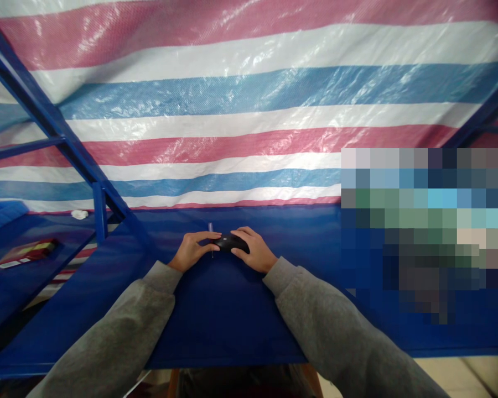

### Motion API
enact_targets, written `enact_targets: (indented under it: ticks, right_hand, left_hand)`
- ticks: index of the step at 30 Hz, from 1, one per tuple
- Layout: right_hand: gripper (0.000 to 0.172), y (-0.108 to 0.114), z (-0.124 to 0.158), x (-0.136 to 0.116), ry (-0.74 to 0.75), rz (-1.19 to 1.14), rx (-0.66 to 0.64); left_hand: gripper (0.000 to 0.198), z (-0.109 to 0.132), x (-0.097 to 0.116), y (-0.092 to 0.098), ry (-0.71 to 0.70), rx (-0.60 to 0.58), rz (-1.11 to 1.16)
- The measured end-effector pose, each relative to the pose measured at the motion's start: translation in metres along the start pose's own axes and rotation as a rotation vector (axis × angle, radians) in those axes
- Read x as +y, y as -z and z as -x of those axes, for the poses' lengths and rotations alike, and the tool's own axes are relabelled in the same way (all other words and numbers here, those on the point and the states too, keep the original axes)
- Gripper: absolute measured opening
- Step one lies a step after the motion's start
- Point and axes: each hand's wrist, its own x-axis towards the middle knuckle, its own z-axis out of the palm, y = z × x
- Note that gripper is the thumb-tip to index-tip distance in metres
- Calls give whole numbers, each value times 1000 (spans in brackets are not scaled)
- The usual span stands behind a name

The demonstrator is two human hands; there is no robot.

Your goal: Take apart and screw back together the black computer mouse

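A black computer mouse (231, 242), with a small light mark on top, is held between my two hands over the blue tabletop. My left hand (193, 249) pinches its left end, thumb at the near side and fingers at the far side. Around its right end my right hand (255, 247) is closed, fingers over the back and thumb in front. A thin tool with a purple, see-through handle (210, 227) shows just behind my left fingers; its thin shaft appears below them. Whether those fingers touch the tool I cannot tell.
The blue tabletop (228, 320) reaches a striped plastic sheet (232, 127) at the back. A blue metal frame (100, 213) stands at left. Beyond it are a red box (27, 253), a crumpled white piece (79, 214) and a blue tray (2, 214). The right side is pixelated.
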Motion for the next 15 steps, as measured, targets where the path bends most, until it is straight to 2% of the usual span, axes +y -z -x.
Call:
enact_targets:
  ticks: [7, 12, 15]
  right_hand:
    - [59, -1, 0, 3, 28, 96, 0]
    - [59, -2, 0, 3, -12, 32, 28]
    - [58, -2, 0, 3, -30, 4, 55]
  left_hand:
    - [34, -2, 3, -4, 190, -38, 124]
    - [33, -2, 0, -6, 228, -7, 99]
    - [33, -4, -3, -6, 205, -16, 23]
